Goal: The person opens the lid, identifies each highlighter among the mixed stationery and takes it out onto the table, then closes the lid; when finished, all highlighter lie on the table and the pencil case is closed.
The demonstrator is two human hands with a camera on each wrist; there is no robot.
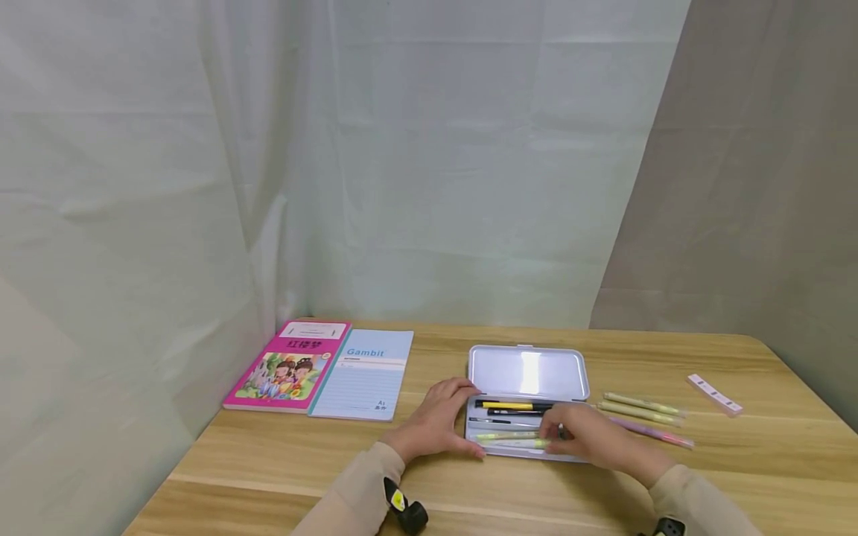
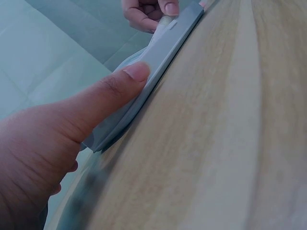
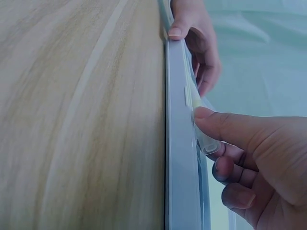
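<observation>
An open metal pencil case lies on the wooden table with its lid folded back. My left hand grips its left end, the thumb against the front wall and the other fingers round the far corner. Over the front right part of the case, my right hand pinches a pale pen with a clear end between thumb and fingers, low at the front rim. Inside the case lie a yellow-and-black pen, a black pen, a slim clear pen and a yellow-green pen.
Right of the case lie yellow-green pens and a purple pen, partly behind my right hand. A pale pink strip with dark marks is farther right. At the left, a pink picture-cover book adjoins a light blue notebook.
</observation>
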